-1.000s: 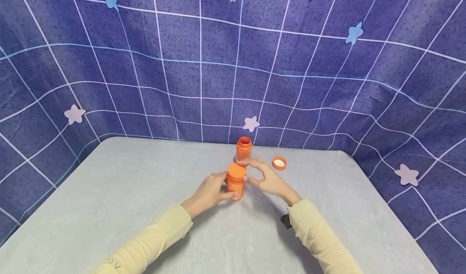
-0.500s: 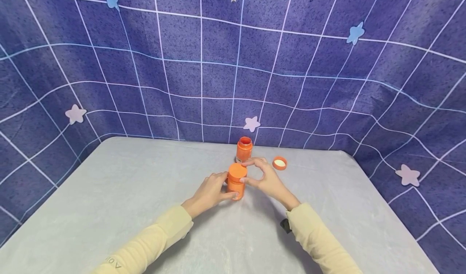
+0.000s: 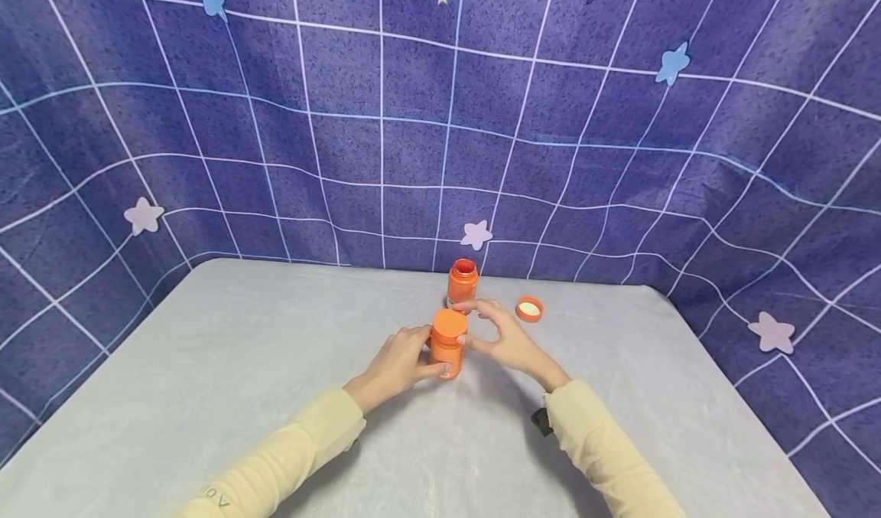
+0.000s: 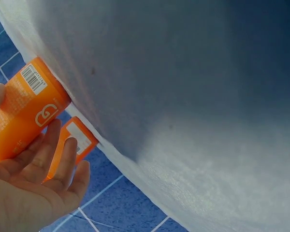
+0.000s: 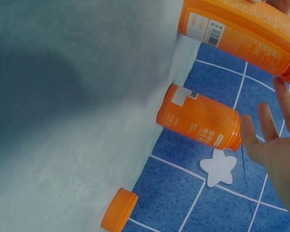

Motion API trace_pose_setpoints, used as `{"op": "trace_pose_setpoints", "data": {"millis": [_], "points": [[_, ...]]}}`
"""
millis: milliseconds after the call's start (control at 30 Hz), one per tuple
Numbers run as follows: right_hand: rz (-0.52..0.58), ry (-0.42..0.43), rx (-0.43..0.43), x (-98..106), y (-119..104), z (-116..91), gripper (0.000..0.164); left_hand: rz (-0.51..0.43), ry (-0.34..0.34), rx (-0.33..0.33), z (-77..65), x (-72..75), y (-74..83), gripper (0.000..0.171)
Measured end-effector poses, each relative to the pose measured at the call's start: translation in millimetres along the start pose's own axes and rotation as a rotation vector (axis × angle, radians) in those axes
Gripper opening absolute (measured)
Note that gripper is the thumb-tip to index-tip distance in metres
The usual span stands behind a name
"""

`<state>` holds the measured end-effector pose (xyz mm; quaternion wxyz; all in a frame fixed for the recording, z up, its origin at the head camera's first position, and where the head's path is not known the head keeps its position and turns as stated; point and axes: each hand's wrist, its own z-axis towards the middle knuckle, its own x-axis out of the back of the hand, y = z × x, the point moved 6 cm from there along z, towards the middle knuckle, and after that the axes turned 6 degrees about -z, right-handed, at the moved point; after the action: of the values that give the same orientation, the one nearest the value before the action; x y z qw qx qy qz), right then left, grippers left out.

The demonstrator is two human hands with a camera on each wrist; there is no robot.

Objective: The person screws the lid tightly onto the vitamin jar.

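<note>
In the head view an orange plastic bottle (image 3: 446, 359) stands upright on the table with its orange screw cap (image 3: 450, 324) on. My left hand (image 3: 395, 363) grips its body, thumb in front and fingers behind the left side. At the cap's right edge, the thumb and forefinger of my right hand (image 3: 508, 343) pinch it. The left wrist view gives the bottle's printed side and barcode (image 4: 34, 79). Just behind stands a second orange bottle (image 3: 462, 285), uncapped, its mouth facing up. The right wrist view has this second bottle (image 5: 200, 118) beyond the held one (image 5: 241, 34).
To the right of the uncapped bottle, a loose orange cap (image 3: 528, 309) lies with its white inside upward. A grey cloth covers the table (image 3: 261, 334). Behind it hangs a blue curtain (image 3: 344, 143) with grid lines and stars. A small dark device (image 3: 541, 421) shows at the right cuff.
My right fingers have shifted slightly around the cap, drawing in and then reaching farther round again. The left hand and both bottles hold their places.
</note>
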<state>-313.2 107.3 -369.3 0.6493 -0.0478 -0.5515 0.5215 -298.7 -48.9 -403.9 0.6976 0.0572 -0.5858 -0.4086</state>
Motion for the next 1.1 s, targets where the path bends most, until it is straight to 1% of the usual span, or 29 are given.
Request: {"op": "trace_pose_setpoints", "data": {"millis": [167,333,433,667,833,967,1100], "points": [[0.003,-0.036,0.026,-0.8,-1.6,-0.2,0.048,0.000,0.001,-0.004,-0.4,-0.1,-0.3,0.047],[-0.002,-0.039,0.002,-1.4,-1.3,-0.8,0.047,-0.005,0.003,-0.005,-1.0,0.7,-0.4,0.048],[-0.001,-0.009,-0.016,-1.2,-1.6,-1.0,0.047,-0.003,0.005,-0.005,-1.0,0.9,-0.2,0.048],[-0.039,0.115,-0.049,-1.0,-0.8,-1.5,0.045,-0.008,0.006,-0.008,-0.6,1.0,0.3,0.048],[-0.059,0.149,-0.050,-2.0,-1.5,-1.7,0.045,-0.007,0.006,-0.012,-0.7,1.1,0.6,0.048],[-0.053,0.124,-0.050,-2.2,-0.4,-1.4,0.047,-0.006,0.006,-0.011,-0.9,1.2,0.5,0.048],[-0.020,0.056,-0.038,-2.7,1.4,0.0,0.049,-0.003,0.009,-0.012,-0.9,1.3,0.8,0.048]]}}
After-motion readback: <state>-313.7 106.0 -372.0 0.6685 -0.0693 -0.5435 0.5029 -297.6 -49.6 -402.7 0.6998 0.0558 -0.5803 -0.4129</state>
